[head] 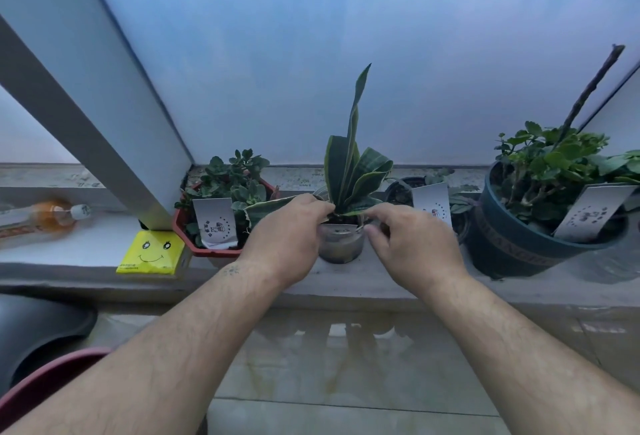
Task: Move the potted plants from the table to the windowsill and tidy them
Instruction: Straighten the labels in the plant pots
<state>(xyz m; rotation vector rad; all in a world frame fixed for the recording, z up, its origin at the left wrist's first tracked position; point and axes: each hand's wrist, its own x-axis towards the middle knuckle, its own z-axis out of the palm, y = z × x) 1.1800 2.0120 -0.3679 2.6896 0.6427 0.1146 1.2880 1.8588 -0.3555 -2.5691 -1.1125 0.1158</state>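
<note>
A snake plant point(349, 164) in a small clear cup point(341, 244) stands on the windowsill point(346, 282) in the middle. My left hand point(287, 237) grips the cup's left rim and touches a low leaf. My right hand point(412, 240) pinches the right rim by another low leaf. A white card leans in the cup's front. To the left sits a red octagonal pot point(194, 237) with a succulent and a card. To the right are a small black pot point(405, 192) with a card and a large dark blue pot point(512, 247) with a bushy plant.
A yellow smiley-face packet point(152, 252) lies by the red pot. A bottle of orange liquid point(48, 214) lies on the sill at left. A window frame post point(114, 123) slants down behind the red pot. A black and a reddish container point(41, 341) sit low left.
</note>
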